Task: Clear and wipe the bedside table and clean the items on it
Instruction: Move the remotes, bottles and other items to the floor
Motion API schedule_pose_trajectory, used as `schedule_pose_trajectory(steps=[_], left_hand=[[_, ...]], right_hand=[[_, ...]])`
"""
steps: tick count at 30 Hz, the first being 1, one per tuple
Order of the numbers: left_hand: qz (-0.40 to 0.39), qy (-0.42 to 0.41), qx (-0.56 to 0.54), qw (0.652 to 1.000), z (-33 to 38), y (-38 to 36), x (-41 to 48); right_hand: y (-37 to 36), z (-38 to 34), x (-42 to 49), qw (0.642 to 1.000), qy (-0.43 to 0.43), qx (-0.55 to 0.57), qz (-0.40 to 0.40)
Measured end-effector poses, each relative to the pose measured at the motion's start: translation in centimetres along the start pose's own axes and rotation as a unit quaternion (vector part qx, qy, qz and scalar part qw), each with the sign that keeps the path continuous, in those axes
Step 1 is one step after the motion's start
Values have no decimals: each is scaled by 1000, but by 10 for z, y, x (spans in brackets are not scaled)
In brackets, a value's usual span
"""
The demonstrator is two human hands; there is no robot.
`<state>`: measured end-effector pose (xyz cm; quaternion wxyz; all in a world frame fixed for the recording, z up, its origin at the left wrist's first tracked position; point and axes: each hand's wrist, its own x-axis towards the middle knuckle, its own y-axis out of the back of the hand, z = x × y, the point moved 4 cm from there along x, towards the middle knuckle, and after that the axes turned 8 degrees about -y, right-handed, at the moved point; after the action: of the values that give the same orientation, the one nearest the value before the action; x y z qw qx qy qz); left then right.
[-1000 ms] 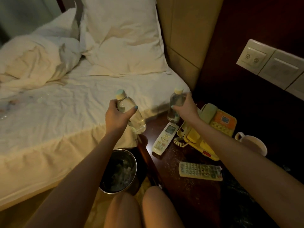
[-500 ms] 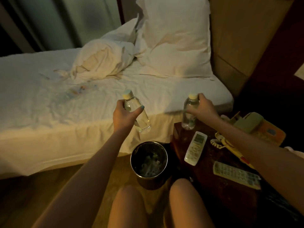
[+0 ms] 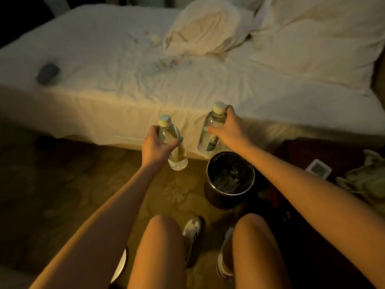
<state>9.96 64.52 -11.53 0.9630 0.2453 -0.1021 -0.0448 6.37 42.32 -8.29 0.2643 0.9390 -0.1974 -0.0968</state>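
My left hand [image 3: 155,146] grips one bottle [image 3: 177,158], my right hand [image 3: 229,130] grips the other bottle [image 3: 206,141], both in the air. The bin [image 3: 218,200] is at 5 o'clock from the other bottle.

Under the left hand [image 3: 155,146]: bare carpet [image 3: 62,184] below the left bottle [image 3: 177,155].
Under the right hand [image 3: 229,130]: the bin [image 3: 220,199], mouth open, just below the right bottle [image 3: 210,126].
Ahead: the bed [image 3: 125,94] edge rises just beyond both hands; open sheet lies between a dark object [image 3: 47,73] at left and a crumpled pillow [image 3: 204,32] farther back.
Right: the surface [image 3: 333,151], crowded by a remote [image 3: 318,168] and a telephone [image 3: 368,180].
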Motion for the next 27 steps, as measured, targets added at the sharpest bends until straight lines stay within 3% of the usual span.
schedule_pose_trajectory(steps=[7, 17, 22, 27], left_hand=[[9, 80, 34, 996, -130, -1, -5], [9, 142, 64, 988, -309, -84, 27], [-11, 122, 68, 990, -373, -141, 63], [38, 142, 50, 988, -421, -191, 79]], right_hand=[[-122, 78, 11, 998, -13, -35, -52], [-267, 215, 63, 994, -104, -25, -16], [-309, 276, 95, 988, -154, -5, 24], [-336, 323, 120, 981, -179, 2, 77]])
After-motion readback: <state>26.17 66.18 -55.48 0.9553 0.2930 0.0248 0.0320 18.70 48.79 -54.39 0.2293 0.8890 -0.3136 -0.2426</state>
